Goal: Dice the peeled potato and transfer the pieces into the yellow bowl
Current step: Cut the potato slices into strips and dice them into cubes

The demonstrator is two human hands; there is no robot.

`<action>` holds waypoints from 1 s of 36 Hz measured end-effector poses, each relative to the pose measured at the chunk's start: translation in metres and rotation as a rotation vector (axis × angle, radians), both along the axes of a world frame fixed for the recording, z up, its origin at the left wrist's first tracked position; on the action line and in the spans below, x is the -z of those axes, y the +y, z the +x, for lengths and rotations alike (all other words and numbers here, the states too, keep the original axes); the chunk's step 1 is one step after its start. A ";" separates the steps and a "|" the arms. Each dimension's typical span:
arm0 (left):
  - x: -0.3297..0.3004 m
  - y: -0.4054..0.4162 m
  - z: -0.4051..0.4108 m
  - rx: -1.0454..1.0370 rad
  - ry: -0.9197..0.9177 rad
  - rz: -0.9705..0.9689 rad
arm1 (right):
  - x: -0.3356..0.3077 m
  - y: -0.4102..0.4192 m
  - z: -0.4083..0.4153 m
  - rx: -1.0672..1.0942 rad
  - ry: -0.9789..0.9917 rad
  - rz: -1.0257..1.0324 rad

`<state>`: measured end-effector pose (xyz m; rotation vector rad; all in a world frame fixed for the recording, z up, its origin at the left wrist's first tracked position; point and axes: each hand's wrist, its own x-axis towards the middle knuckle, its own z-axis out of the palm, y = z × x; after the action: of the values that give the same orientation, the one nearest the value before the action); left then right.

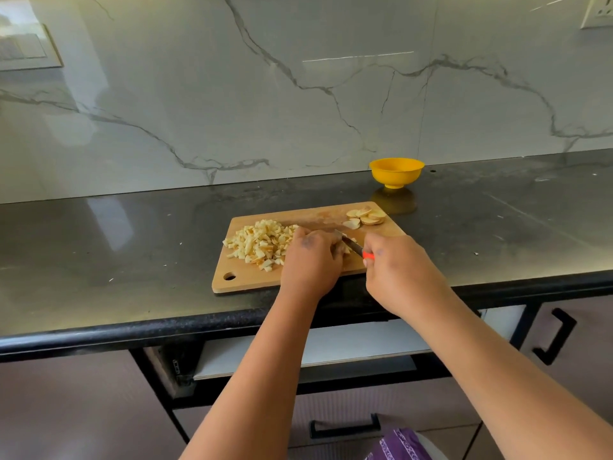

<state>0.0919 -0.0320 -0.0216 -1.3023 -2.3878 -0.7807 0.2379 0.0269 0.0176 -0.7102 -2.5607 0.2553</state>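
- Both hands are down on the wooden cutting board (252,282), which lies on the dark countertop (99,234) close to its front edge.
- The right hand (398,270) has its fingers curled round the red-orange handle of a small knife (353,245); the blade points up and left toward the other hand.
- The left hand (311,257) is arched over the potato being cut, fingers curled down on it; only a sliver of pale potato shows beside the blade, the rest is hidden under the knuckles.
- A heap of diced potato pieces (260,244) sits on the left half of the board, touching the left hand.
- A few potato slices (366,217) wait uncut at the board's far right corner.
- The yellow bowl (396,172) stands upright behind the board, near the marble wall (232,94); what is inside cannot be seen from here.
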 end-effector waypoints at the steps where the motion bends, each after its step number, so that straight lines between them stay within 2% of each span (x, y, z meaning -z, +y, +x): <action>1: 0.001 0.000 0.000 -0.006 0.012 0.000 | 0.000 0.001 0.000 0.003 0.007 0.007; 5: 0.002 -0.002 0.002 -0.013 0.058 -0.012 | -0.002 0.004 0.002 0.009 0.021 0.013; 9: -0.003 -0.004 0.008 -0.073 0.020 -0.088 | -0.002 0.003 0.001 0.000 0.028 0.017; 13: -0.006 -0.004 0.013 -0.075 -0.017 -0.046 | -0.006 0.010 0.003 0.014 0.040 0.023; 18: -0.004 -0.005 0.010 -0.034 0.038 -0.013 | -0.008 0.020 0.006 0.034 0.041 0.003; 22: -0.004 -0.006 0.007 -0.005 -0.047 0.038 | -0.007 0.023 0.005 0.040 0.034 -0.010; 32: -0.026 -0.001 0.000 -0.070 -0.056 0.144 | -0.011 0.027 0.010 -0.012 0.028 0.001; 36: -0.042 0.011 -0.025 -0.045 -0.161 0.044 | -0.015 0.028 0.013 -0.013 0.053 -0.013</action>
<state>0.0670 -0.0211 0.0208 -1.2061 -2.4992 -0.9522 0.2505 0.0553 0.0322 -0.6821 -2.5162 0.2912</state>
